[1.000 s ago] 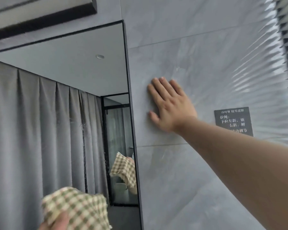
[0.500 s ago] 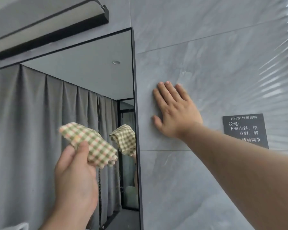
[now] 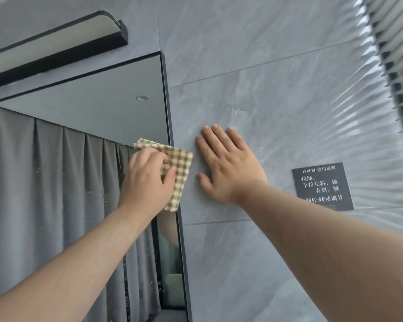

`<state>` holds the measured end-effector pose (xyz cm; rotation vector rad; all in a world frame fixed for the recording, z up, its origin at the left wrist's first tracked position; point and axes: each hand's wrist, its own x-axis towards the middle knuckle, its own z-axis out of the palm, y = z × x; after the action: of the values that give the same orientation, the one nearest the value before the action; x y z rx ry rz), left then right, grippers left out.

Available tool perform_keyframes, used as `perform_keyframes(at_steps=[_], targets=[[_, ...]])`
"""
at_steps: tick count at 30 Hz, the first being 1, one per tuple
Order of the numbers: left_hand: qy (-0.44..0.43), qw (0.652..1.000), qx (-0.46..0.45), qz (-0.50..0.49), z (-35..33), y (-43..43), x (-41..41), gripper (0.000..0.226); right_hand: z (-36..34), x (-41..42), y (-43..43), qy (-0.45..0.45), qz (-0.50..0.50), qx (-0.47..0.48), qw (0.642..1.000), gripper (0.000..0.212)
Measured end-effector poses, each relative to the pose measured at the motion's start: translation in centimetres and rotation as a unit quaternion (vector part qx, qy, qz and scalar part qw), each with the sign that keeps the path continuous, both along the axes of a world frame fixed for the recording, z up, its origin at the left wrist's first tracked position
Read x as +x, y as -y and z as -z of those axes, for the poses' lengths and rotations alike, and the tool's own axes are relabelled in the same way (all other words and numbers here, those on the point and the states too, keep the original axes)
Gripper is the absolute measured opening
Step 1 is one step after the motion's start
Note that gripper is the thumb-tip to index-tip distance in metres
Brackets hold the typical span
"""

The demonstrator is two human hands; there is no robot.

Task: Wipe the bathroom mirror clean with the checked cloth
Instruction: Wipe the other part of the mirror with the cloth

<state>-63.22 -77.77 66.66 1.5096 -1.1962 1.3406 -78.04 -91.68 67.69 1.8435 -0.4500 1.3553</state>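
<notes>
— Where's the checked cloth?
— At the right edge of the mirror, overlapping its frame. The left hand grips it with curled fingers, seemingly pressing it on the glass.
— And the right hand?
— Flat, fingers straight, on the tile wall just right of the mirror.

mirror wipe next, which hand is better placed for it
Left. The left hand grips the checked cloth at the right edge of the mirror, so it can likely sweep across the glass. The right hand lies flat on the grey wall tile beside it, holding nothing.
</notes>
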Motion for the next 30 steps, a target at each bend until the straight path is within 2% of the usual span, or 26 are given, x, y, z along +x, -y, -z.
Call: perform_keyframes(at_steps=[5,17,22,30], targets=[[-0.085,0.995,0.038,0.023,0.5,2.0,-1.5,0.067,0.1,0.0,-0.1,0.001,-0.006,0.003,1.0,0.08],[-0.128,0.988,0.081,-0.039,-5.1,2.6,-0.2,0.072,0.1,0.1,0.2,0.007,-0.013,-0.011,1.0,0.078],[-0.115,0.988,0.096,-0.045,-11.6,2.3,-0.1,0.069,0.2,0.2,0.4,0.01,-0.01,-0.017,1.0,0.078],[-0.046,0.986,0.143,-0.073,-20.1,1.5,0.8,0.063,0.2,0.2,0.5,0.014,-0.004,-0.022,1.0,0.078]])
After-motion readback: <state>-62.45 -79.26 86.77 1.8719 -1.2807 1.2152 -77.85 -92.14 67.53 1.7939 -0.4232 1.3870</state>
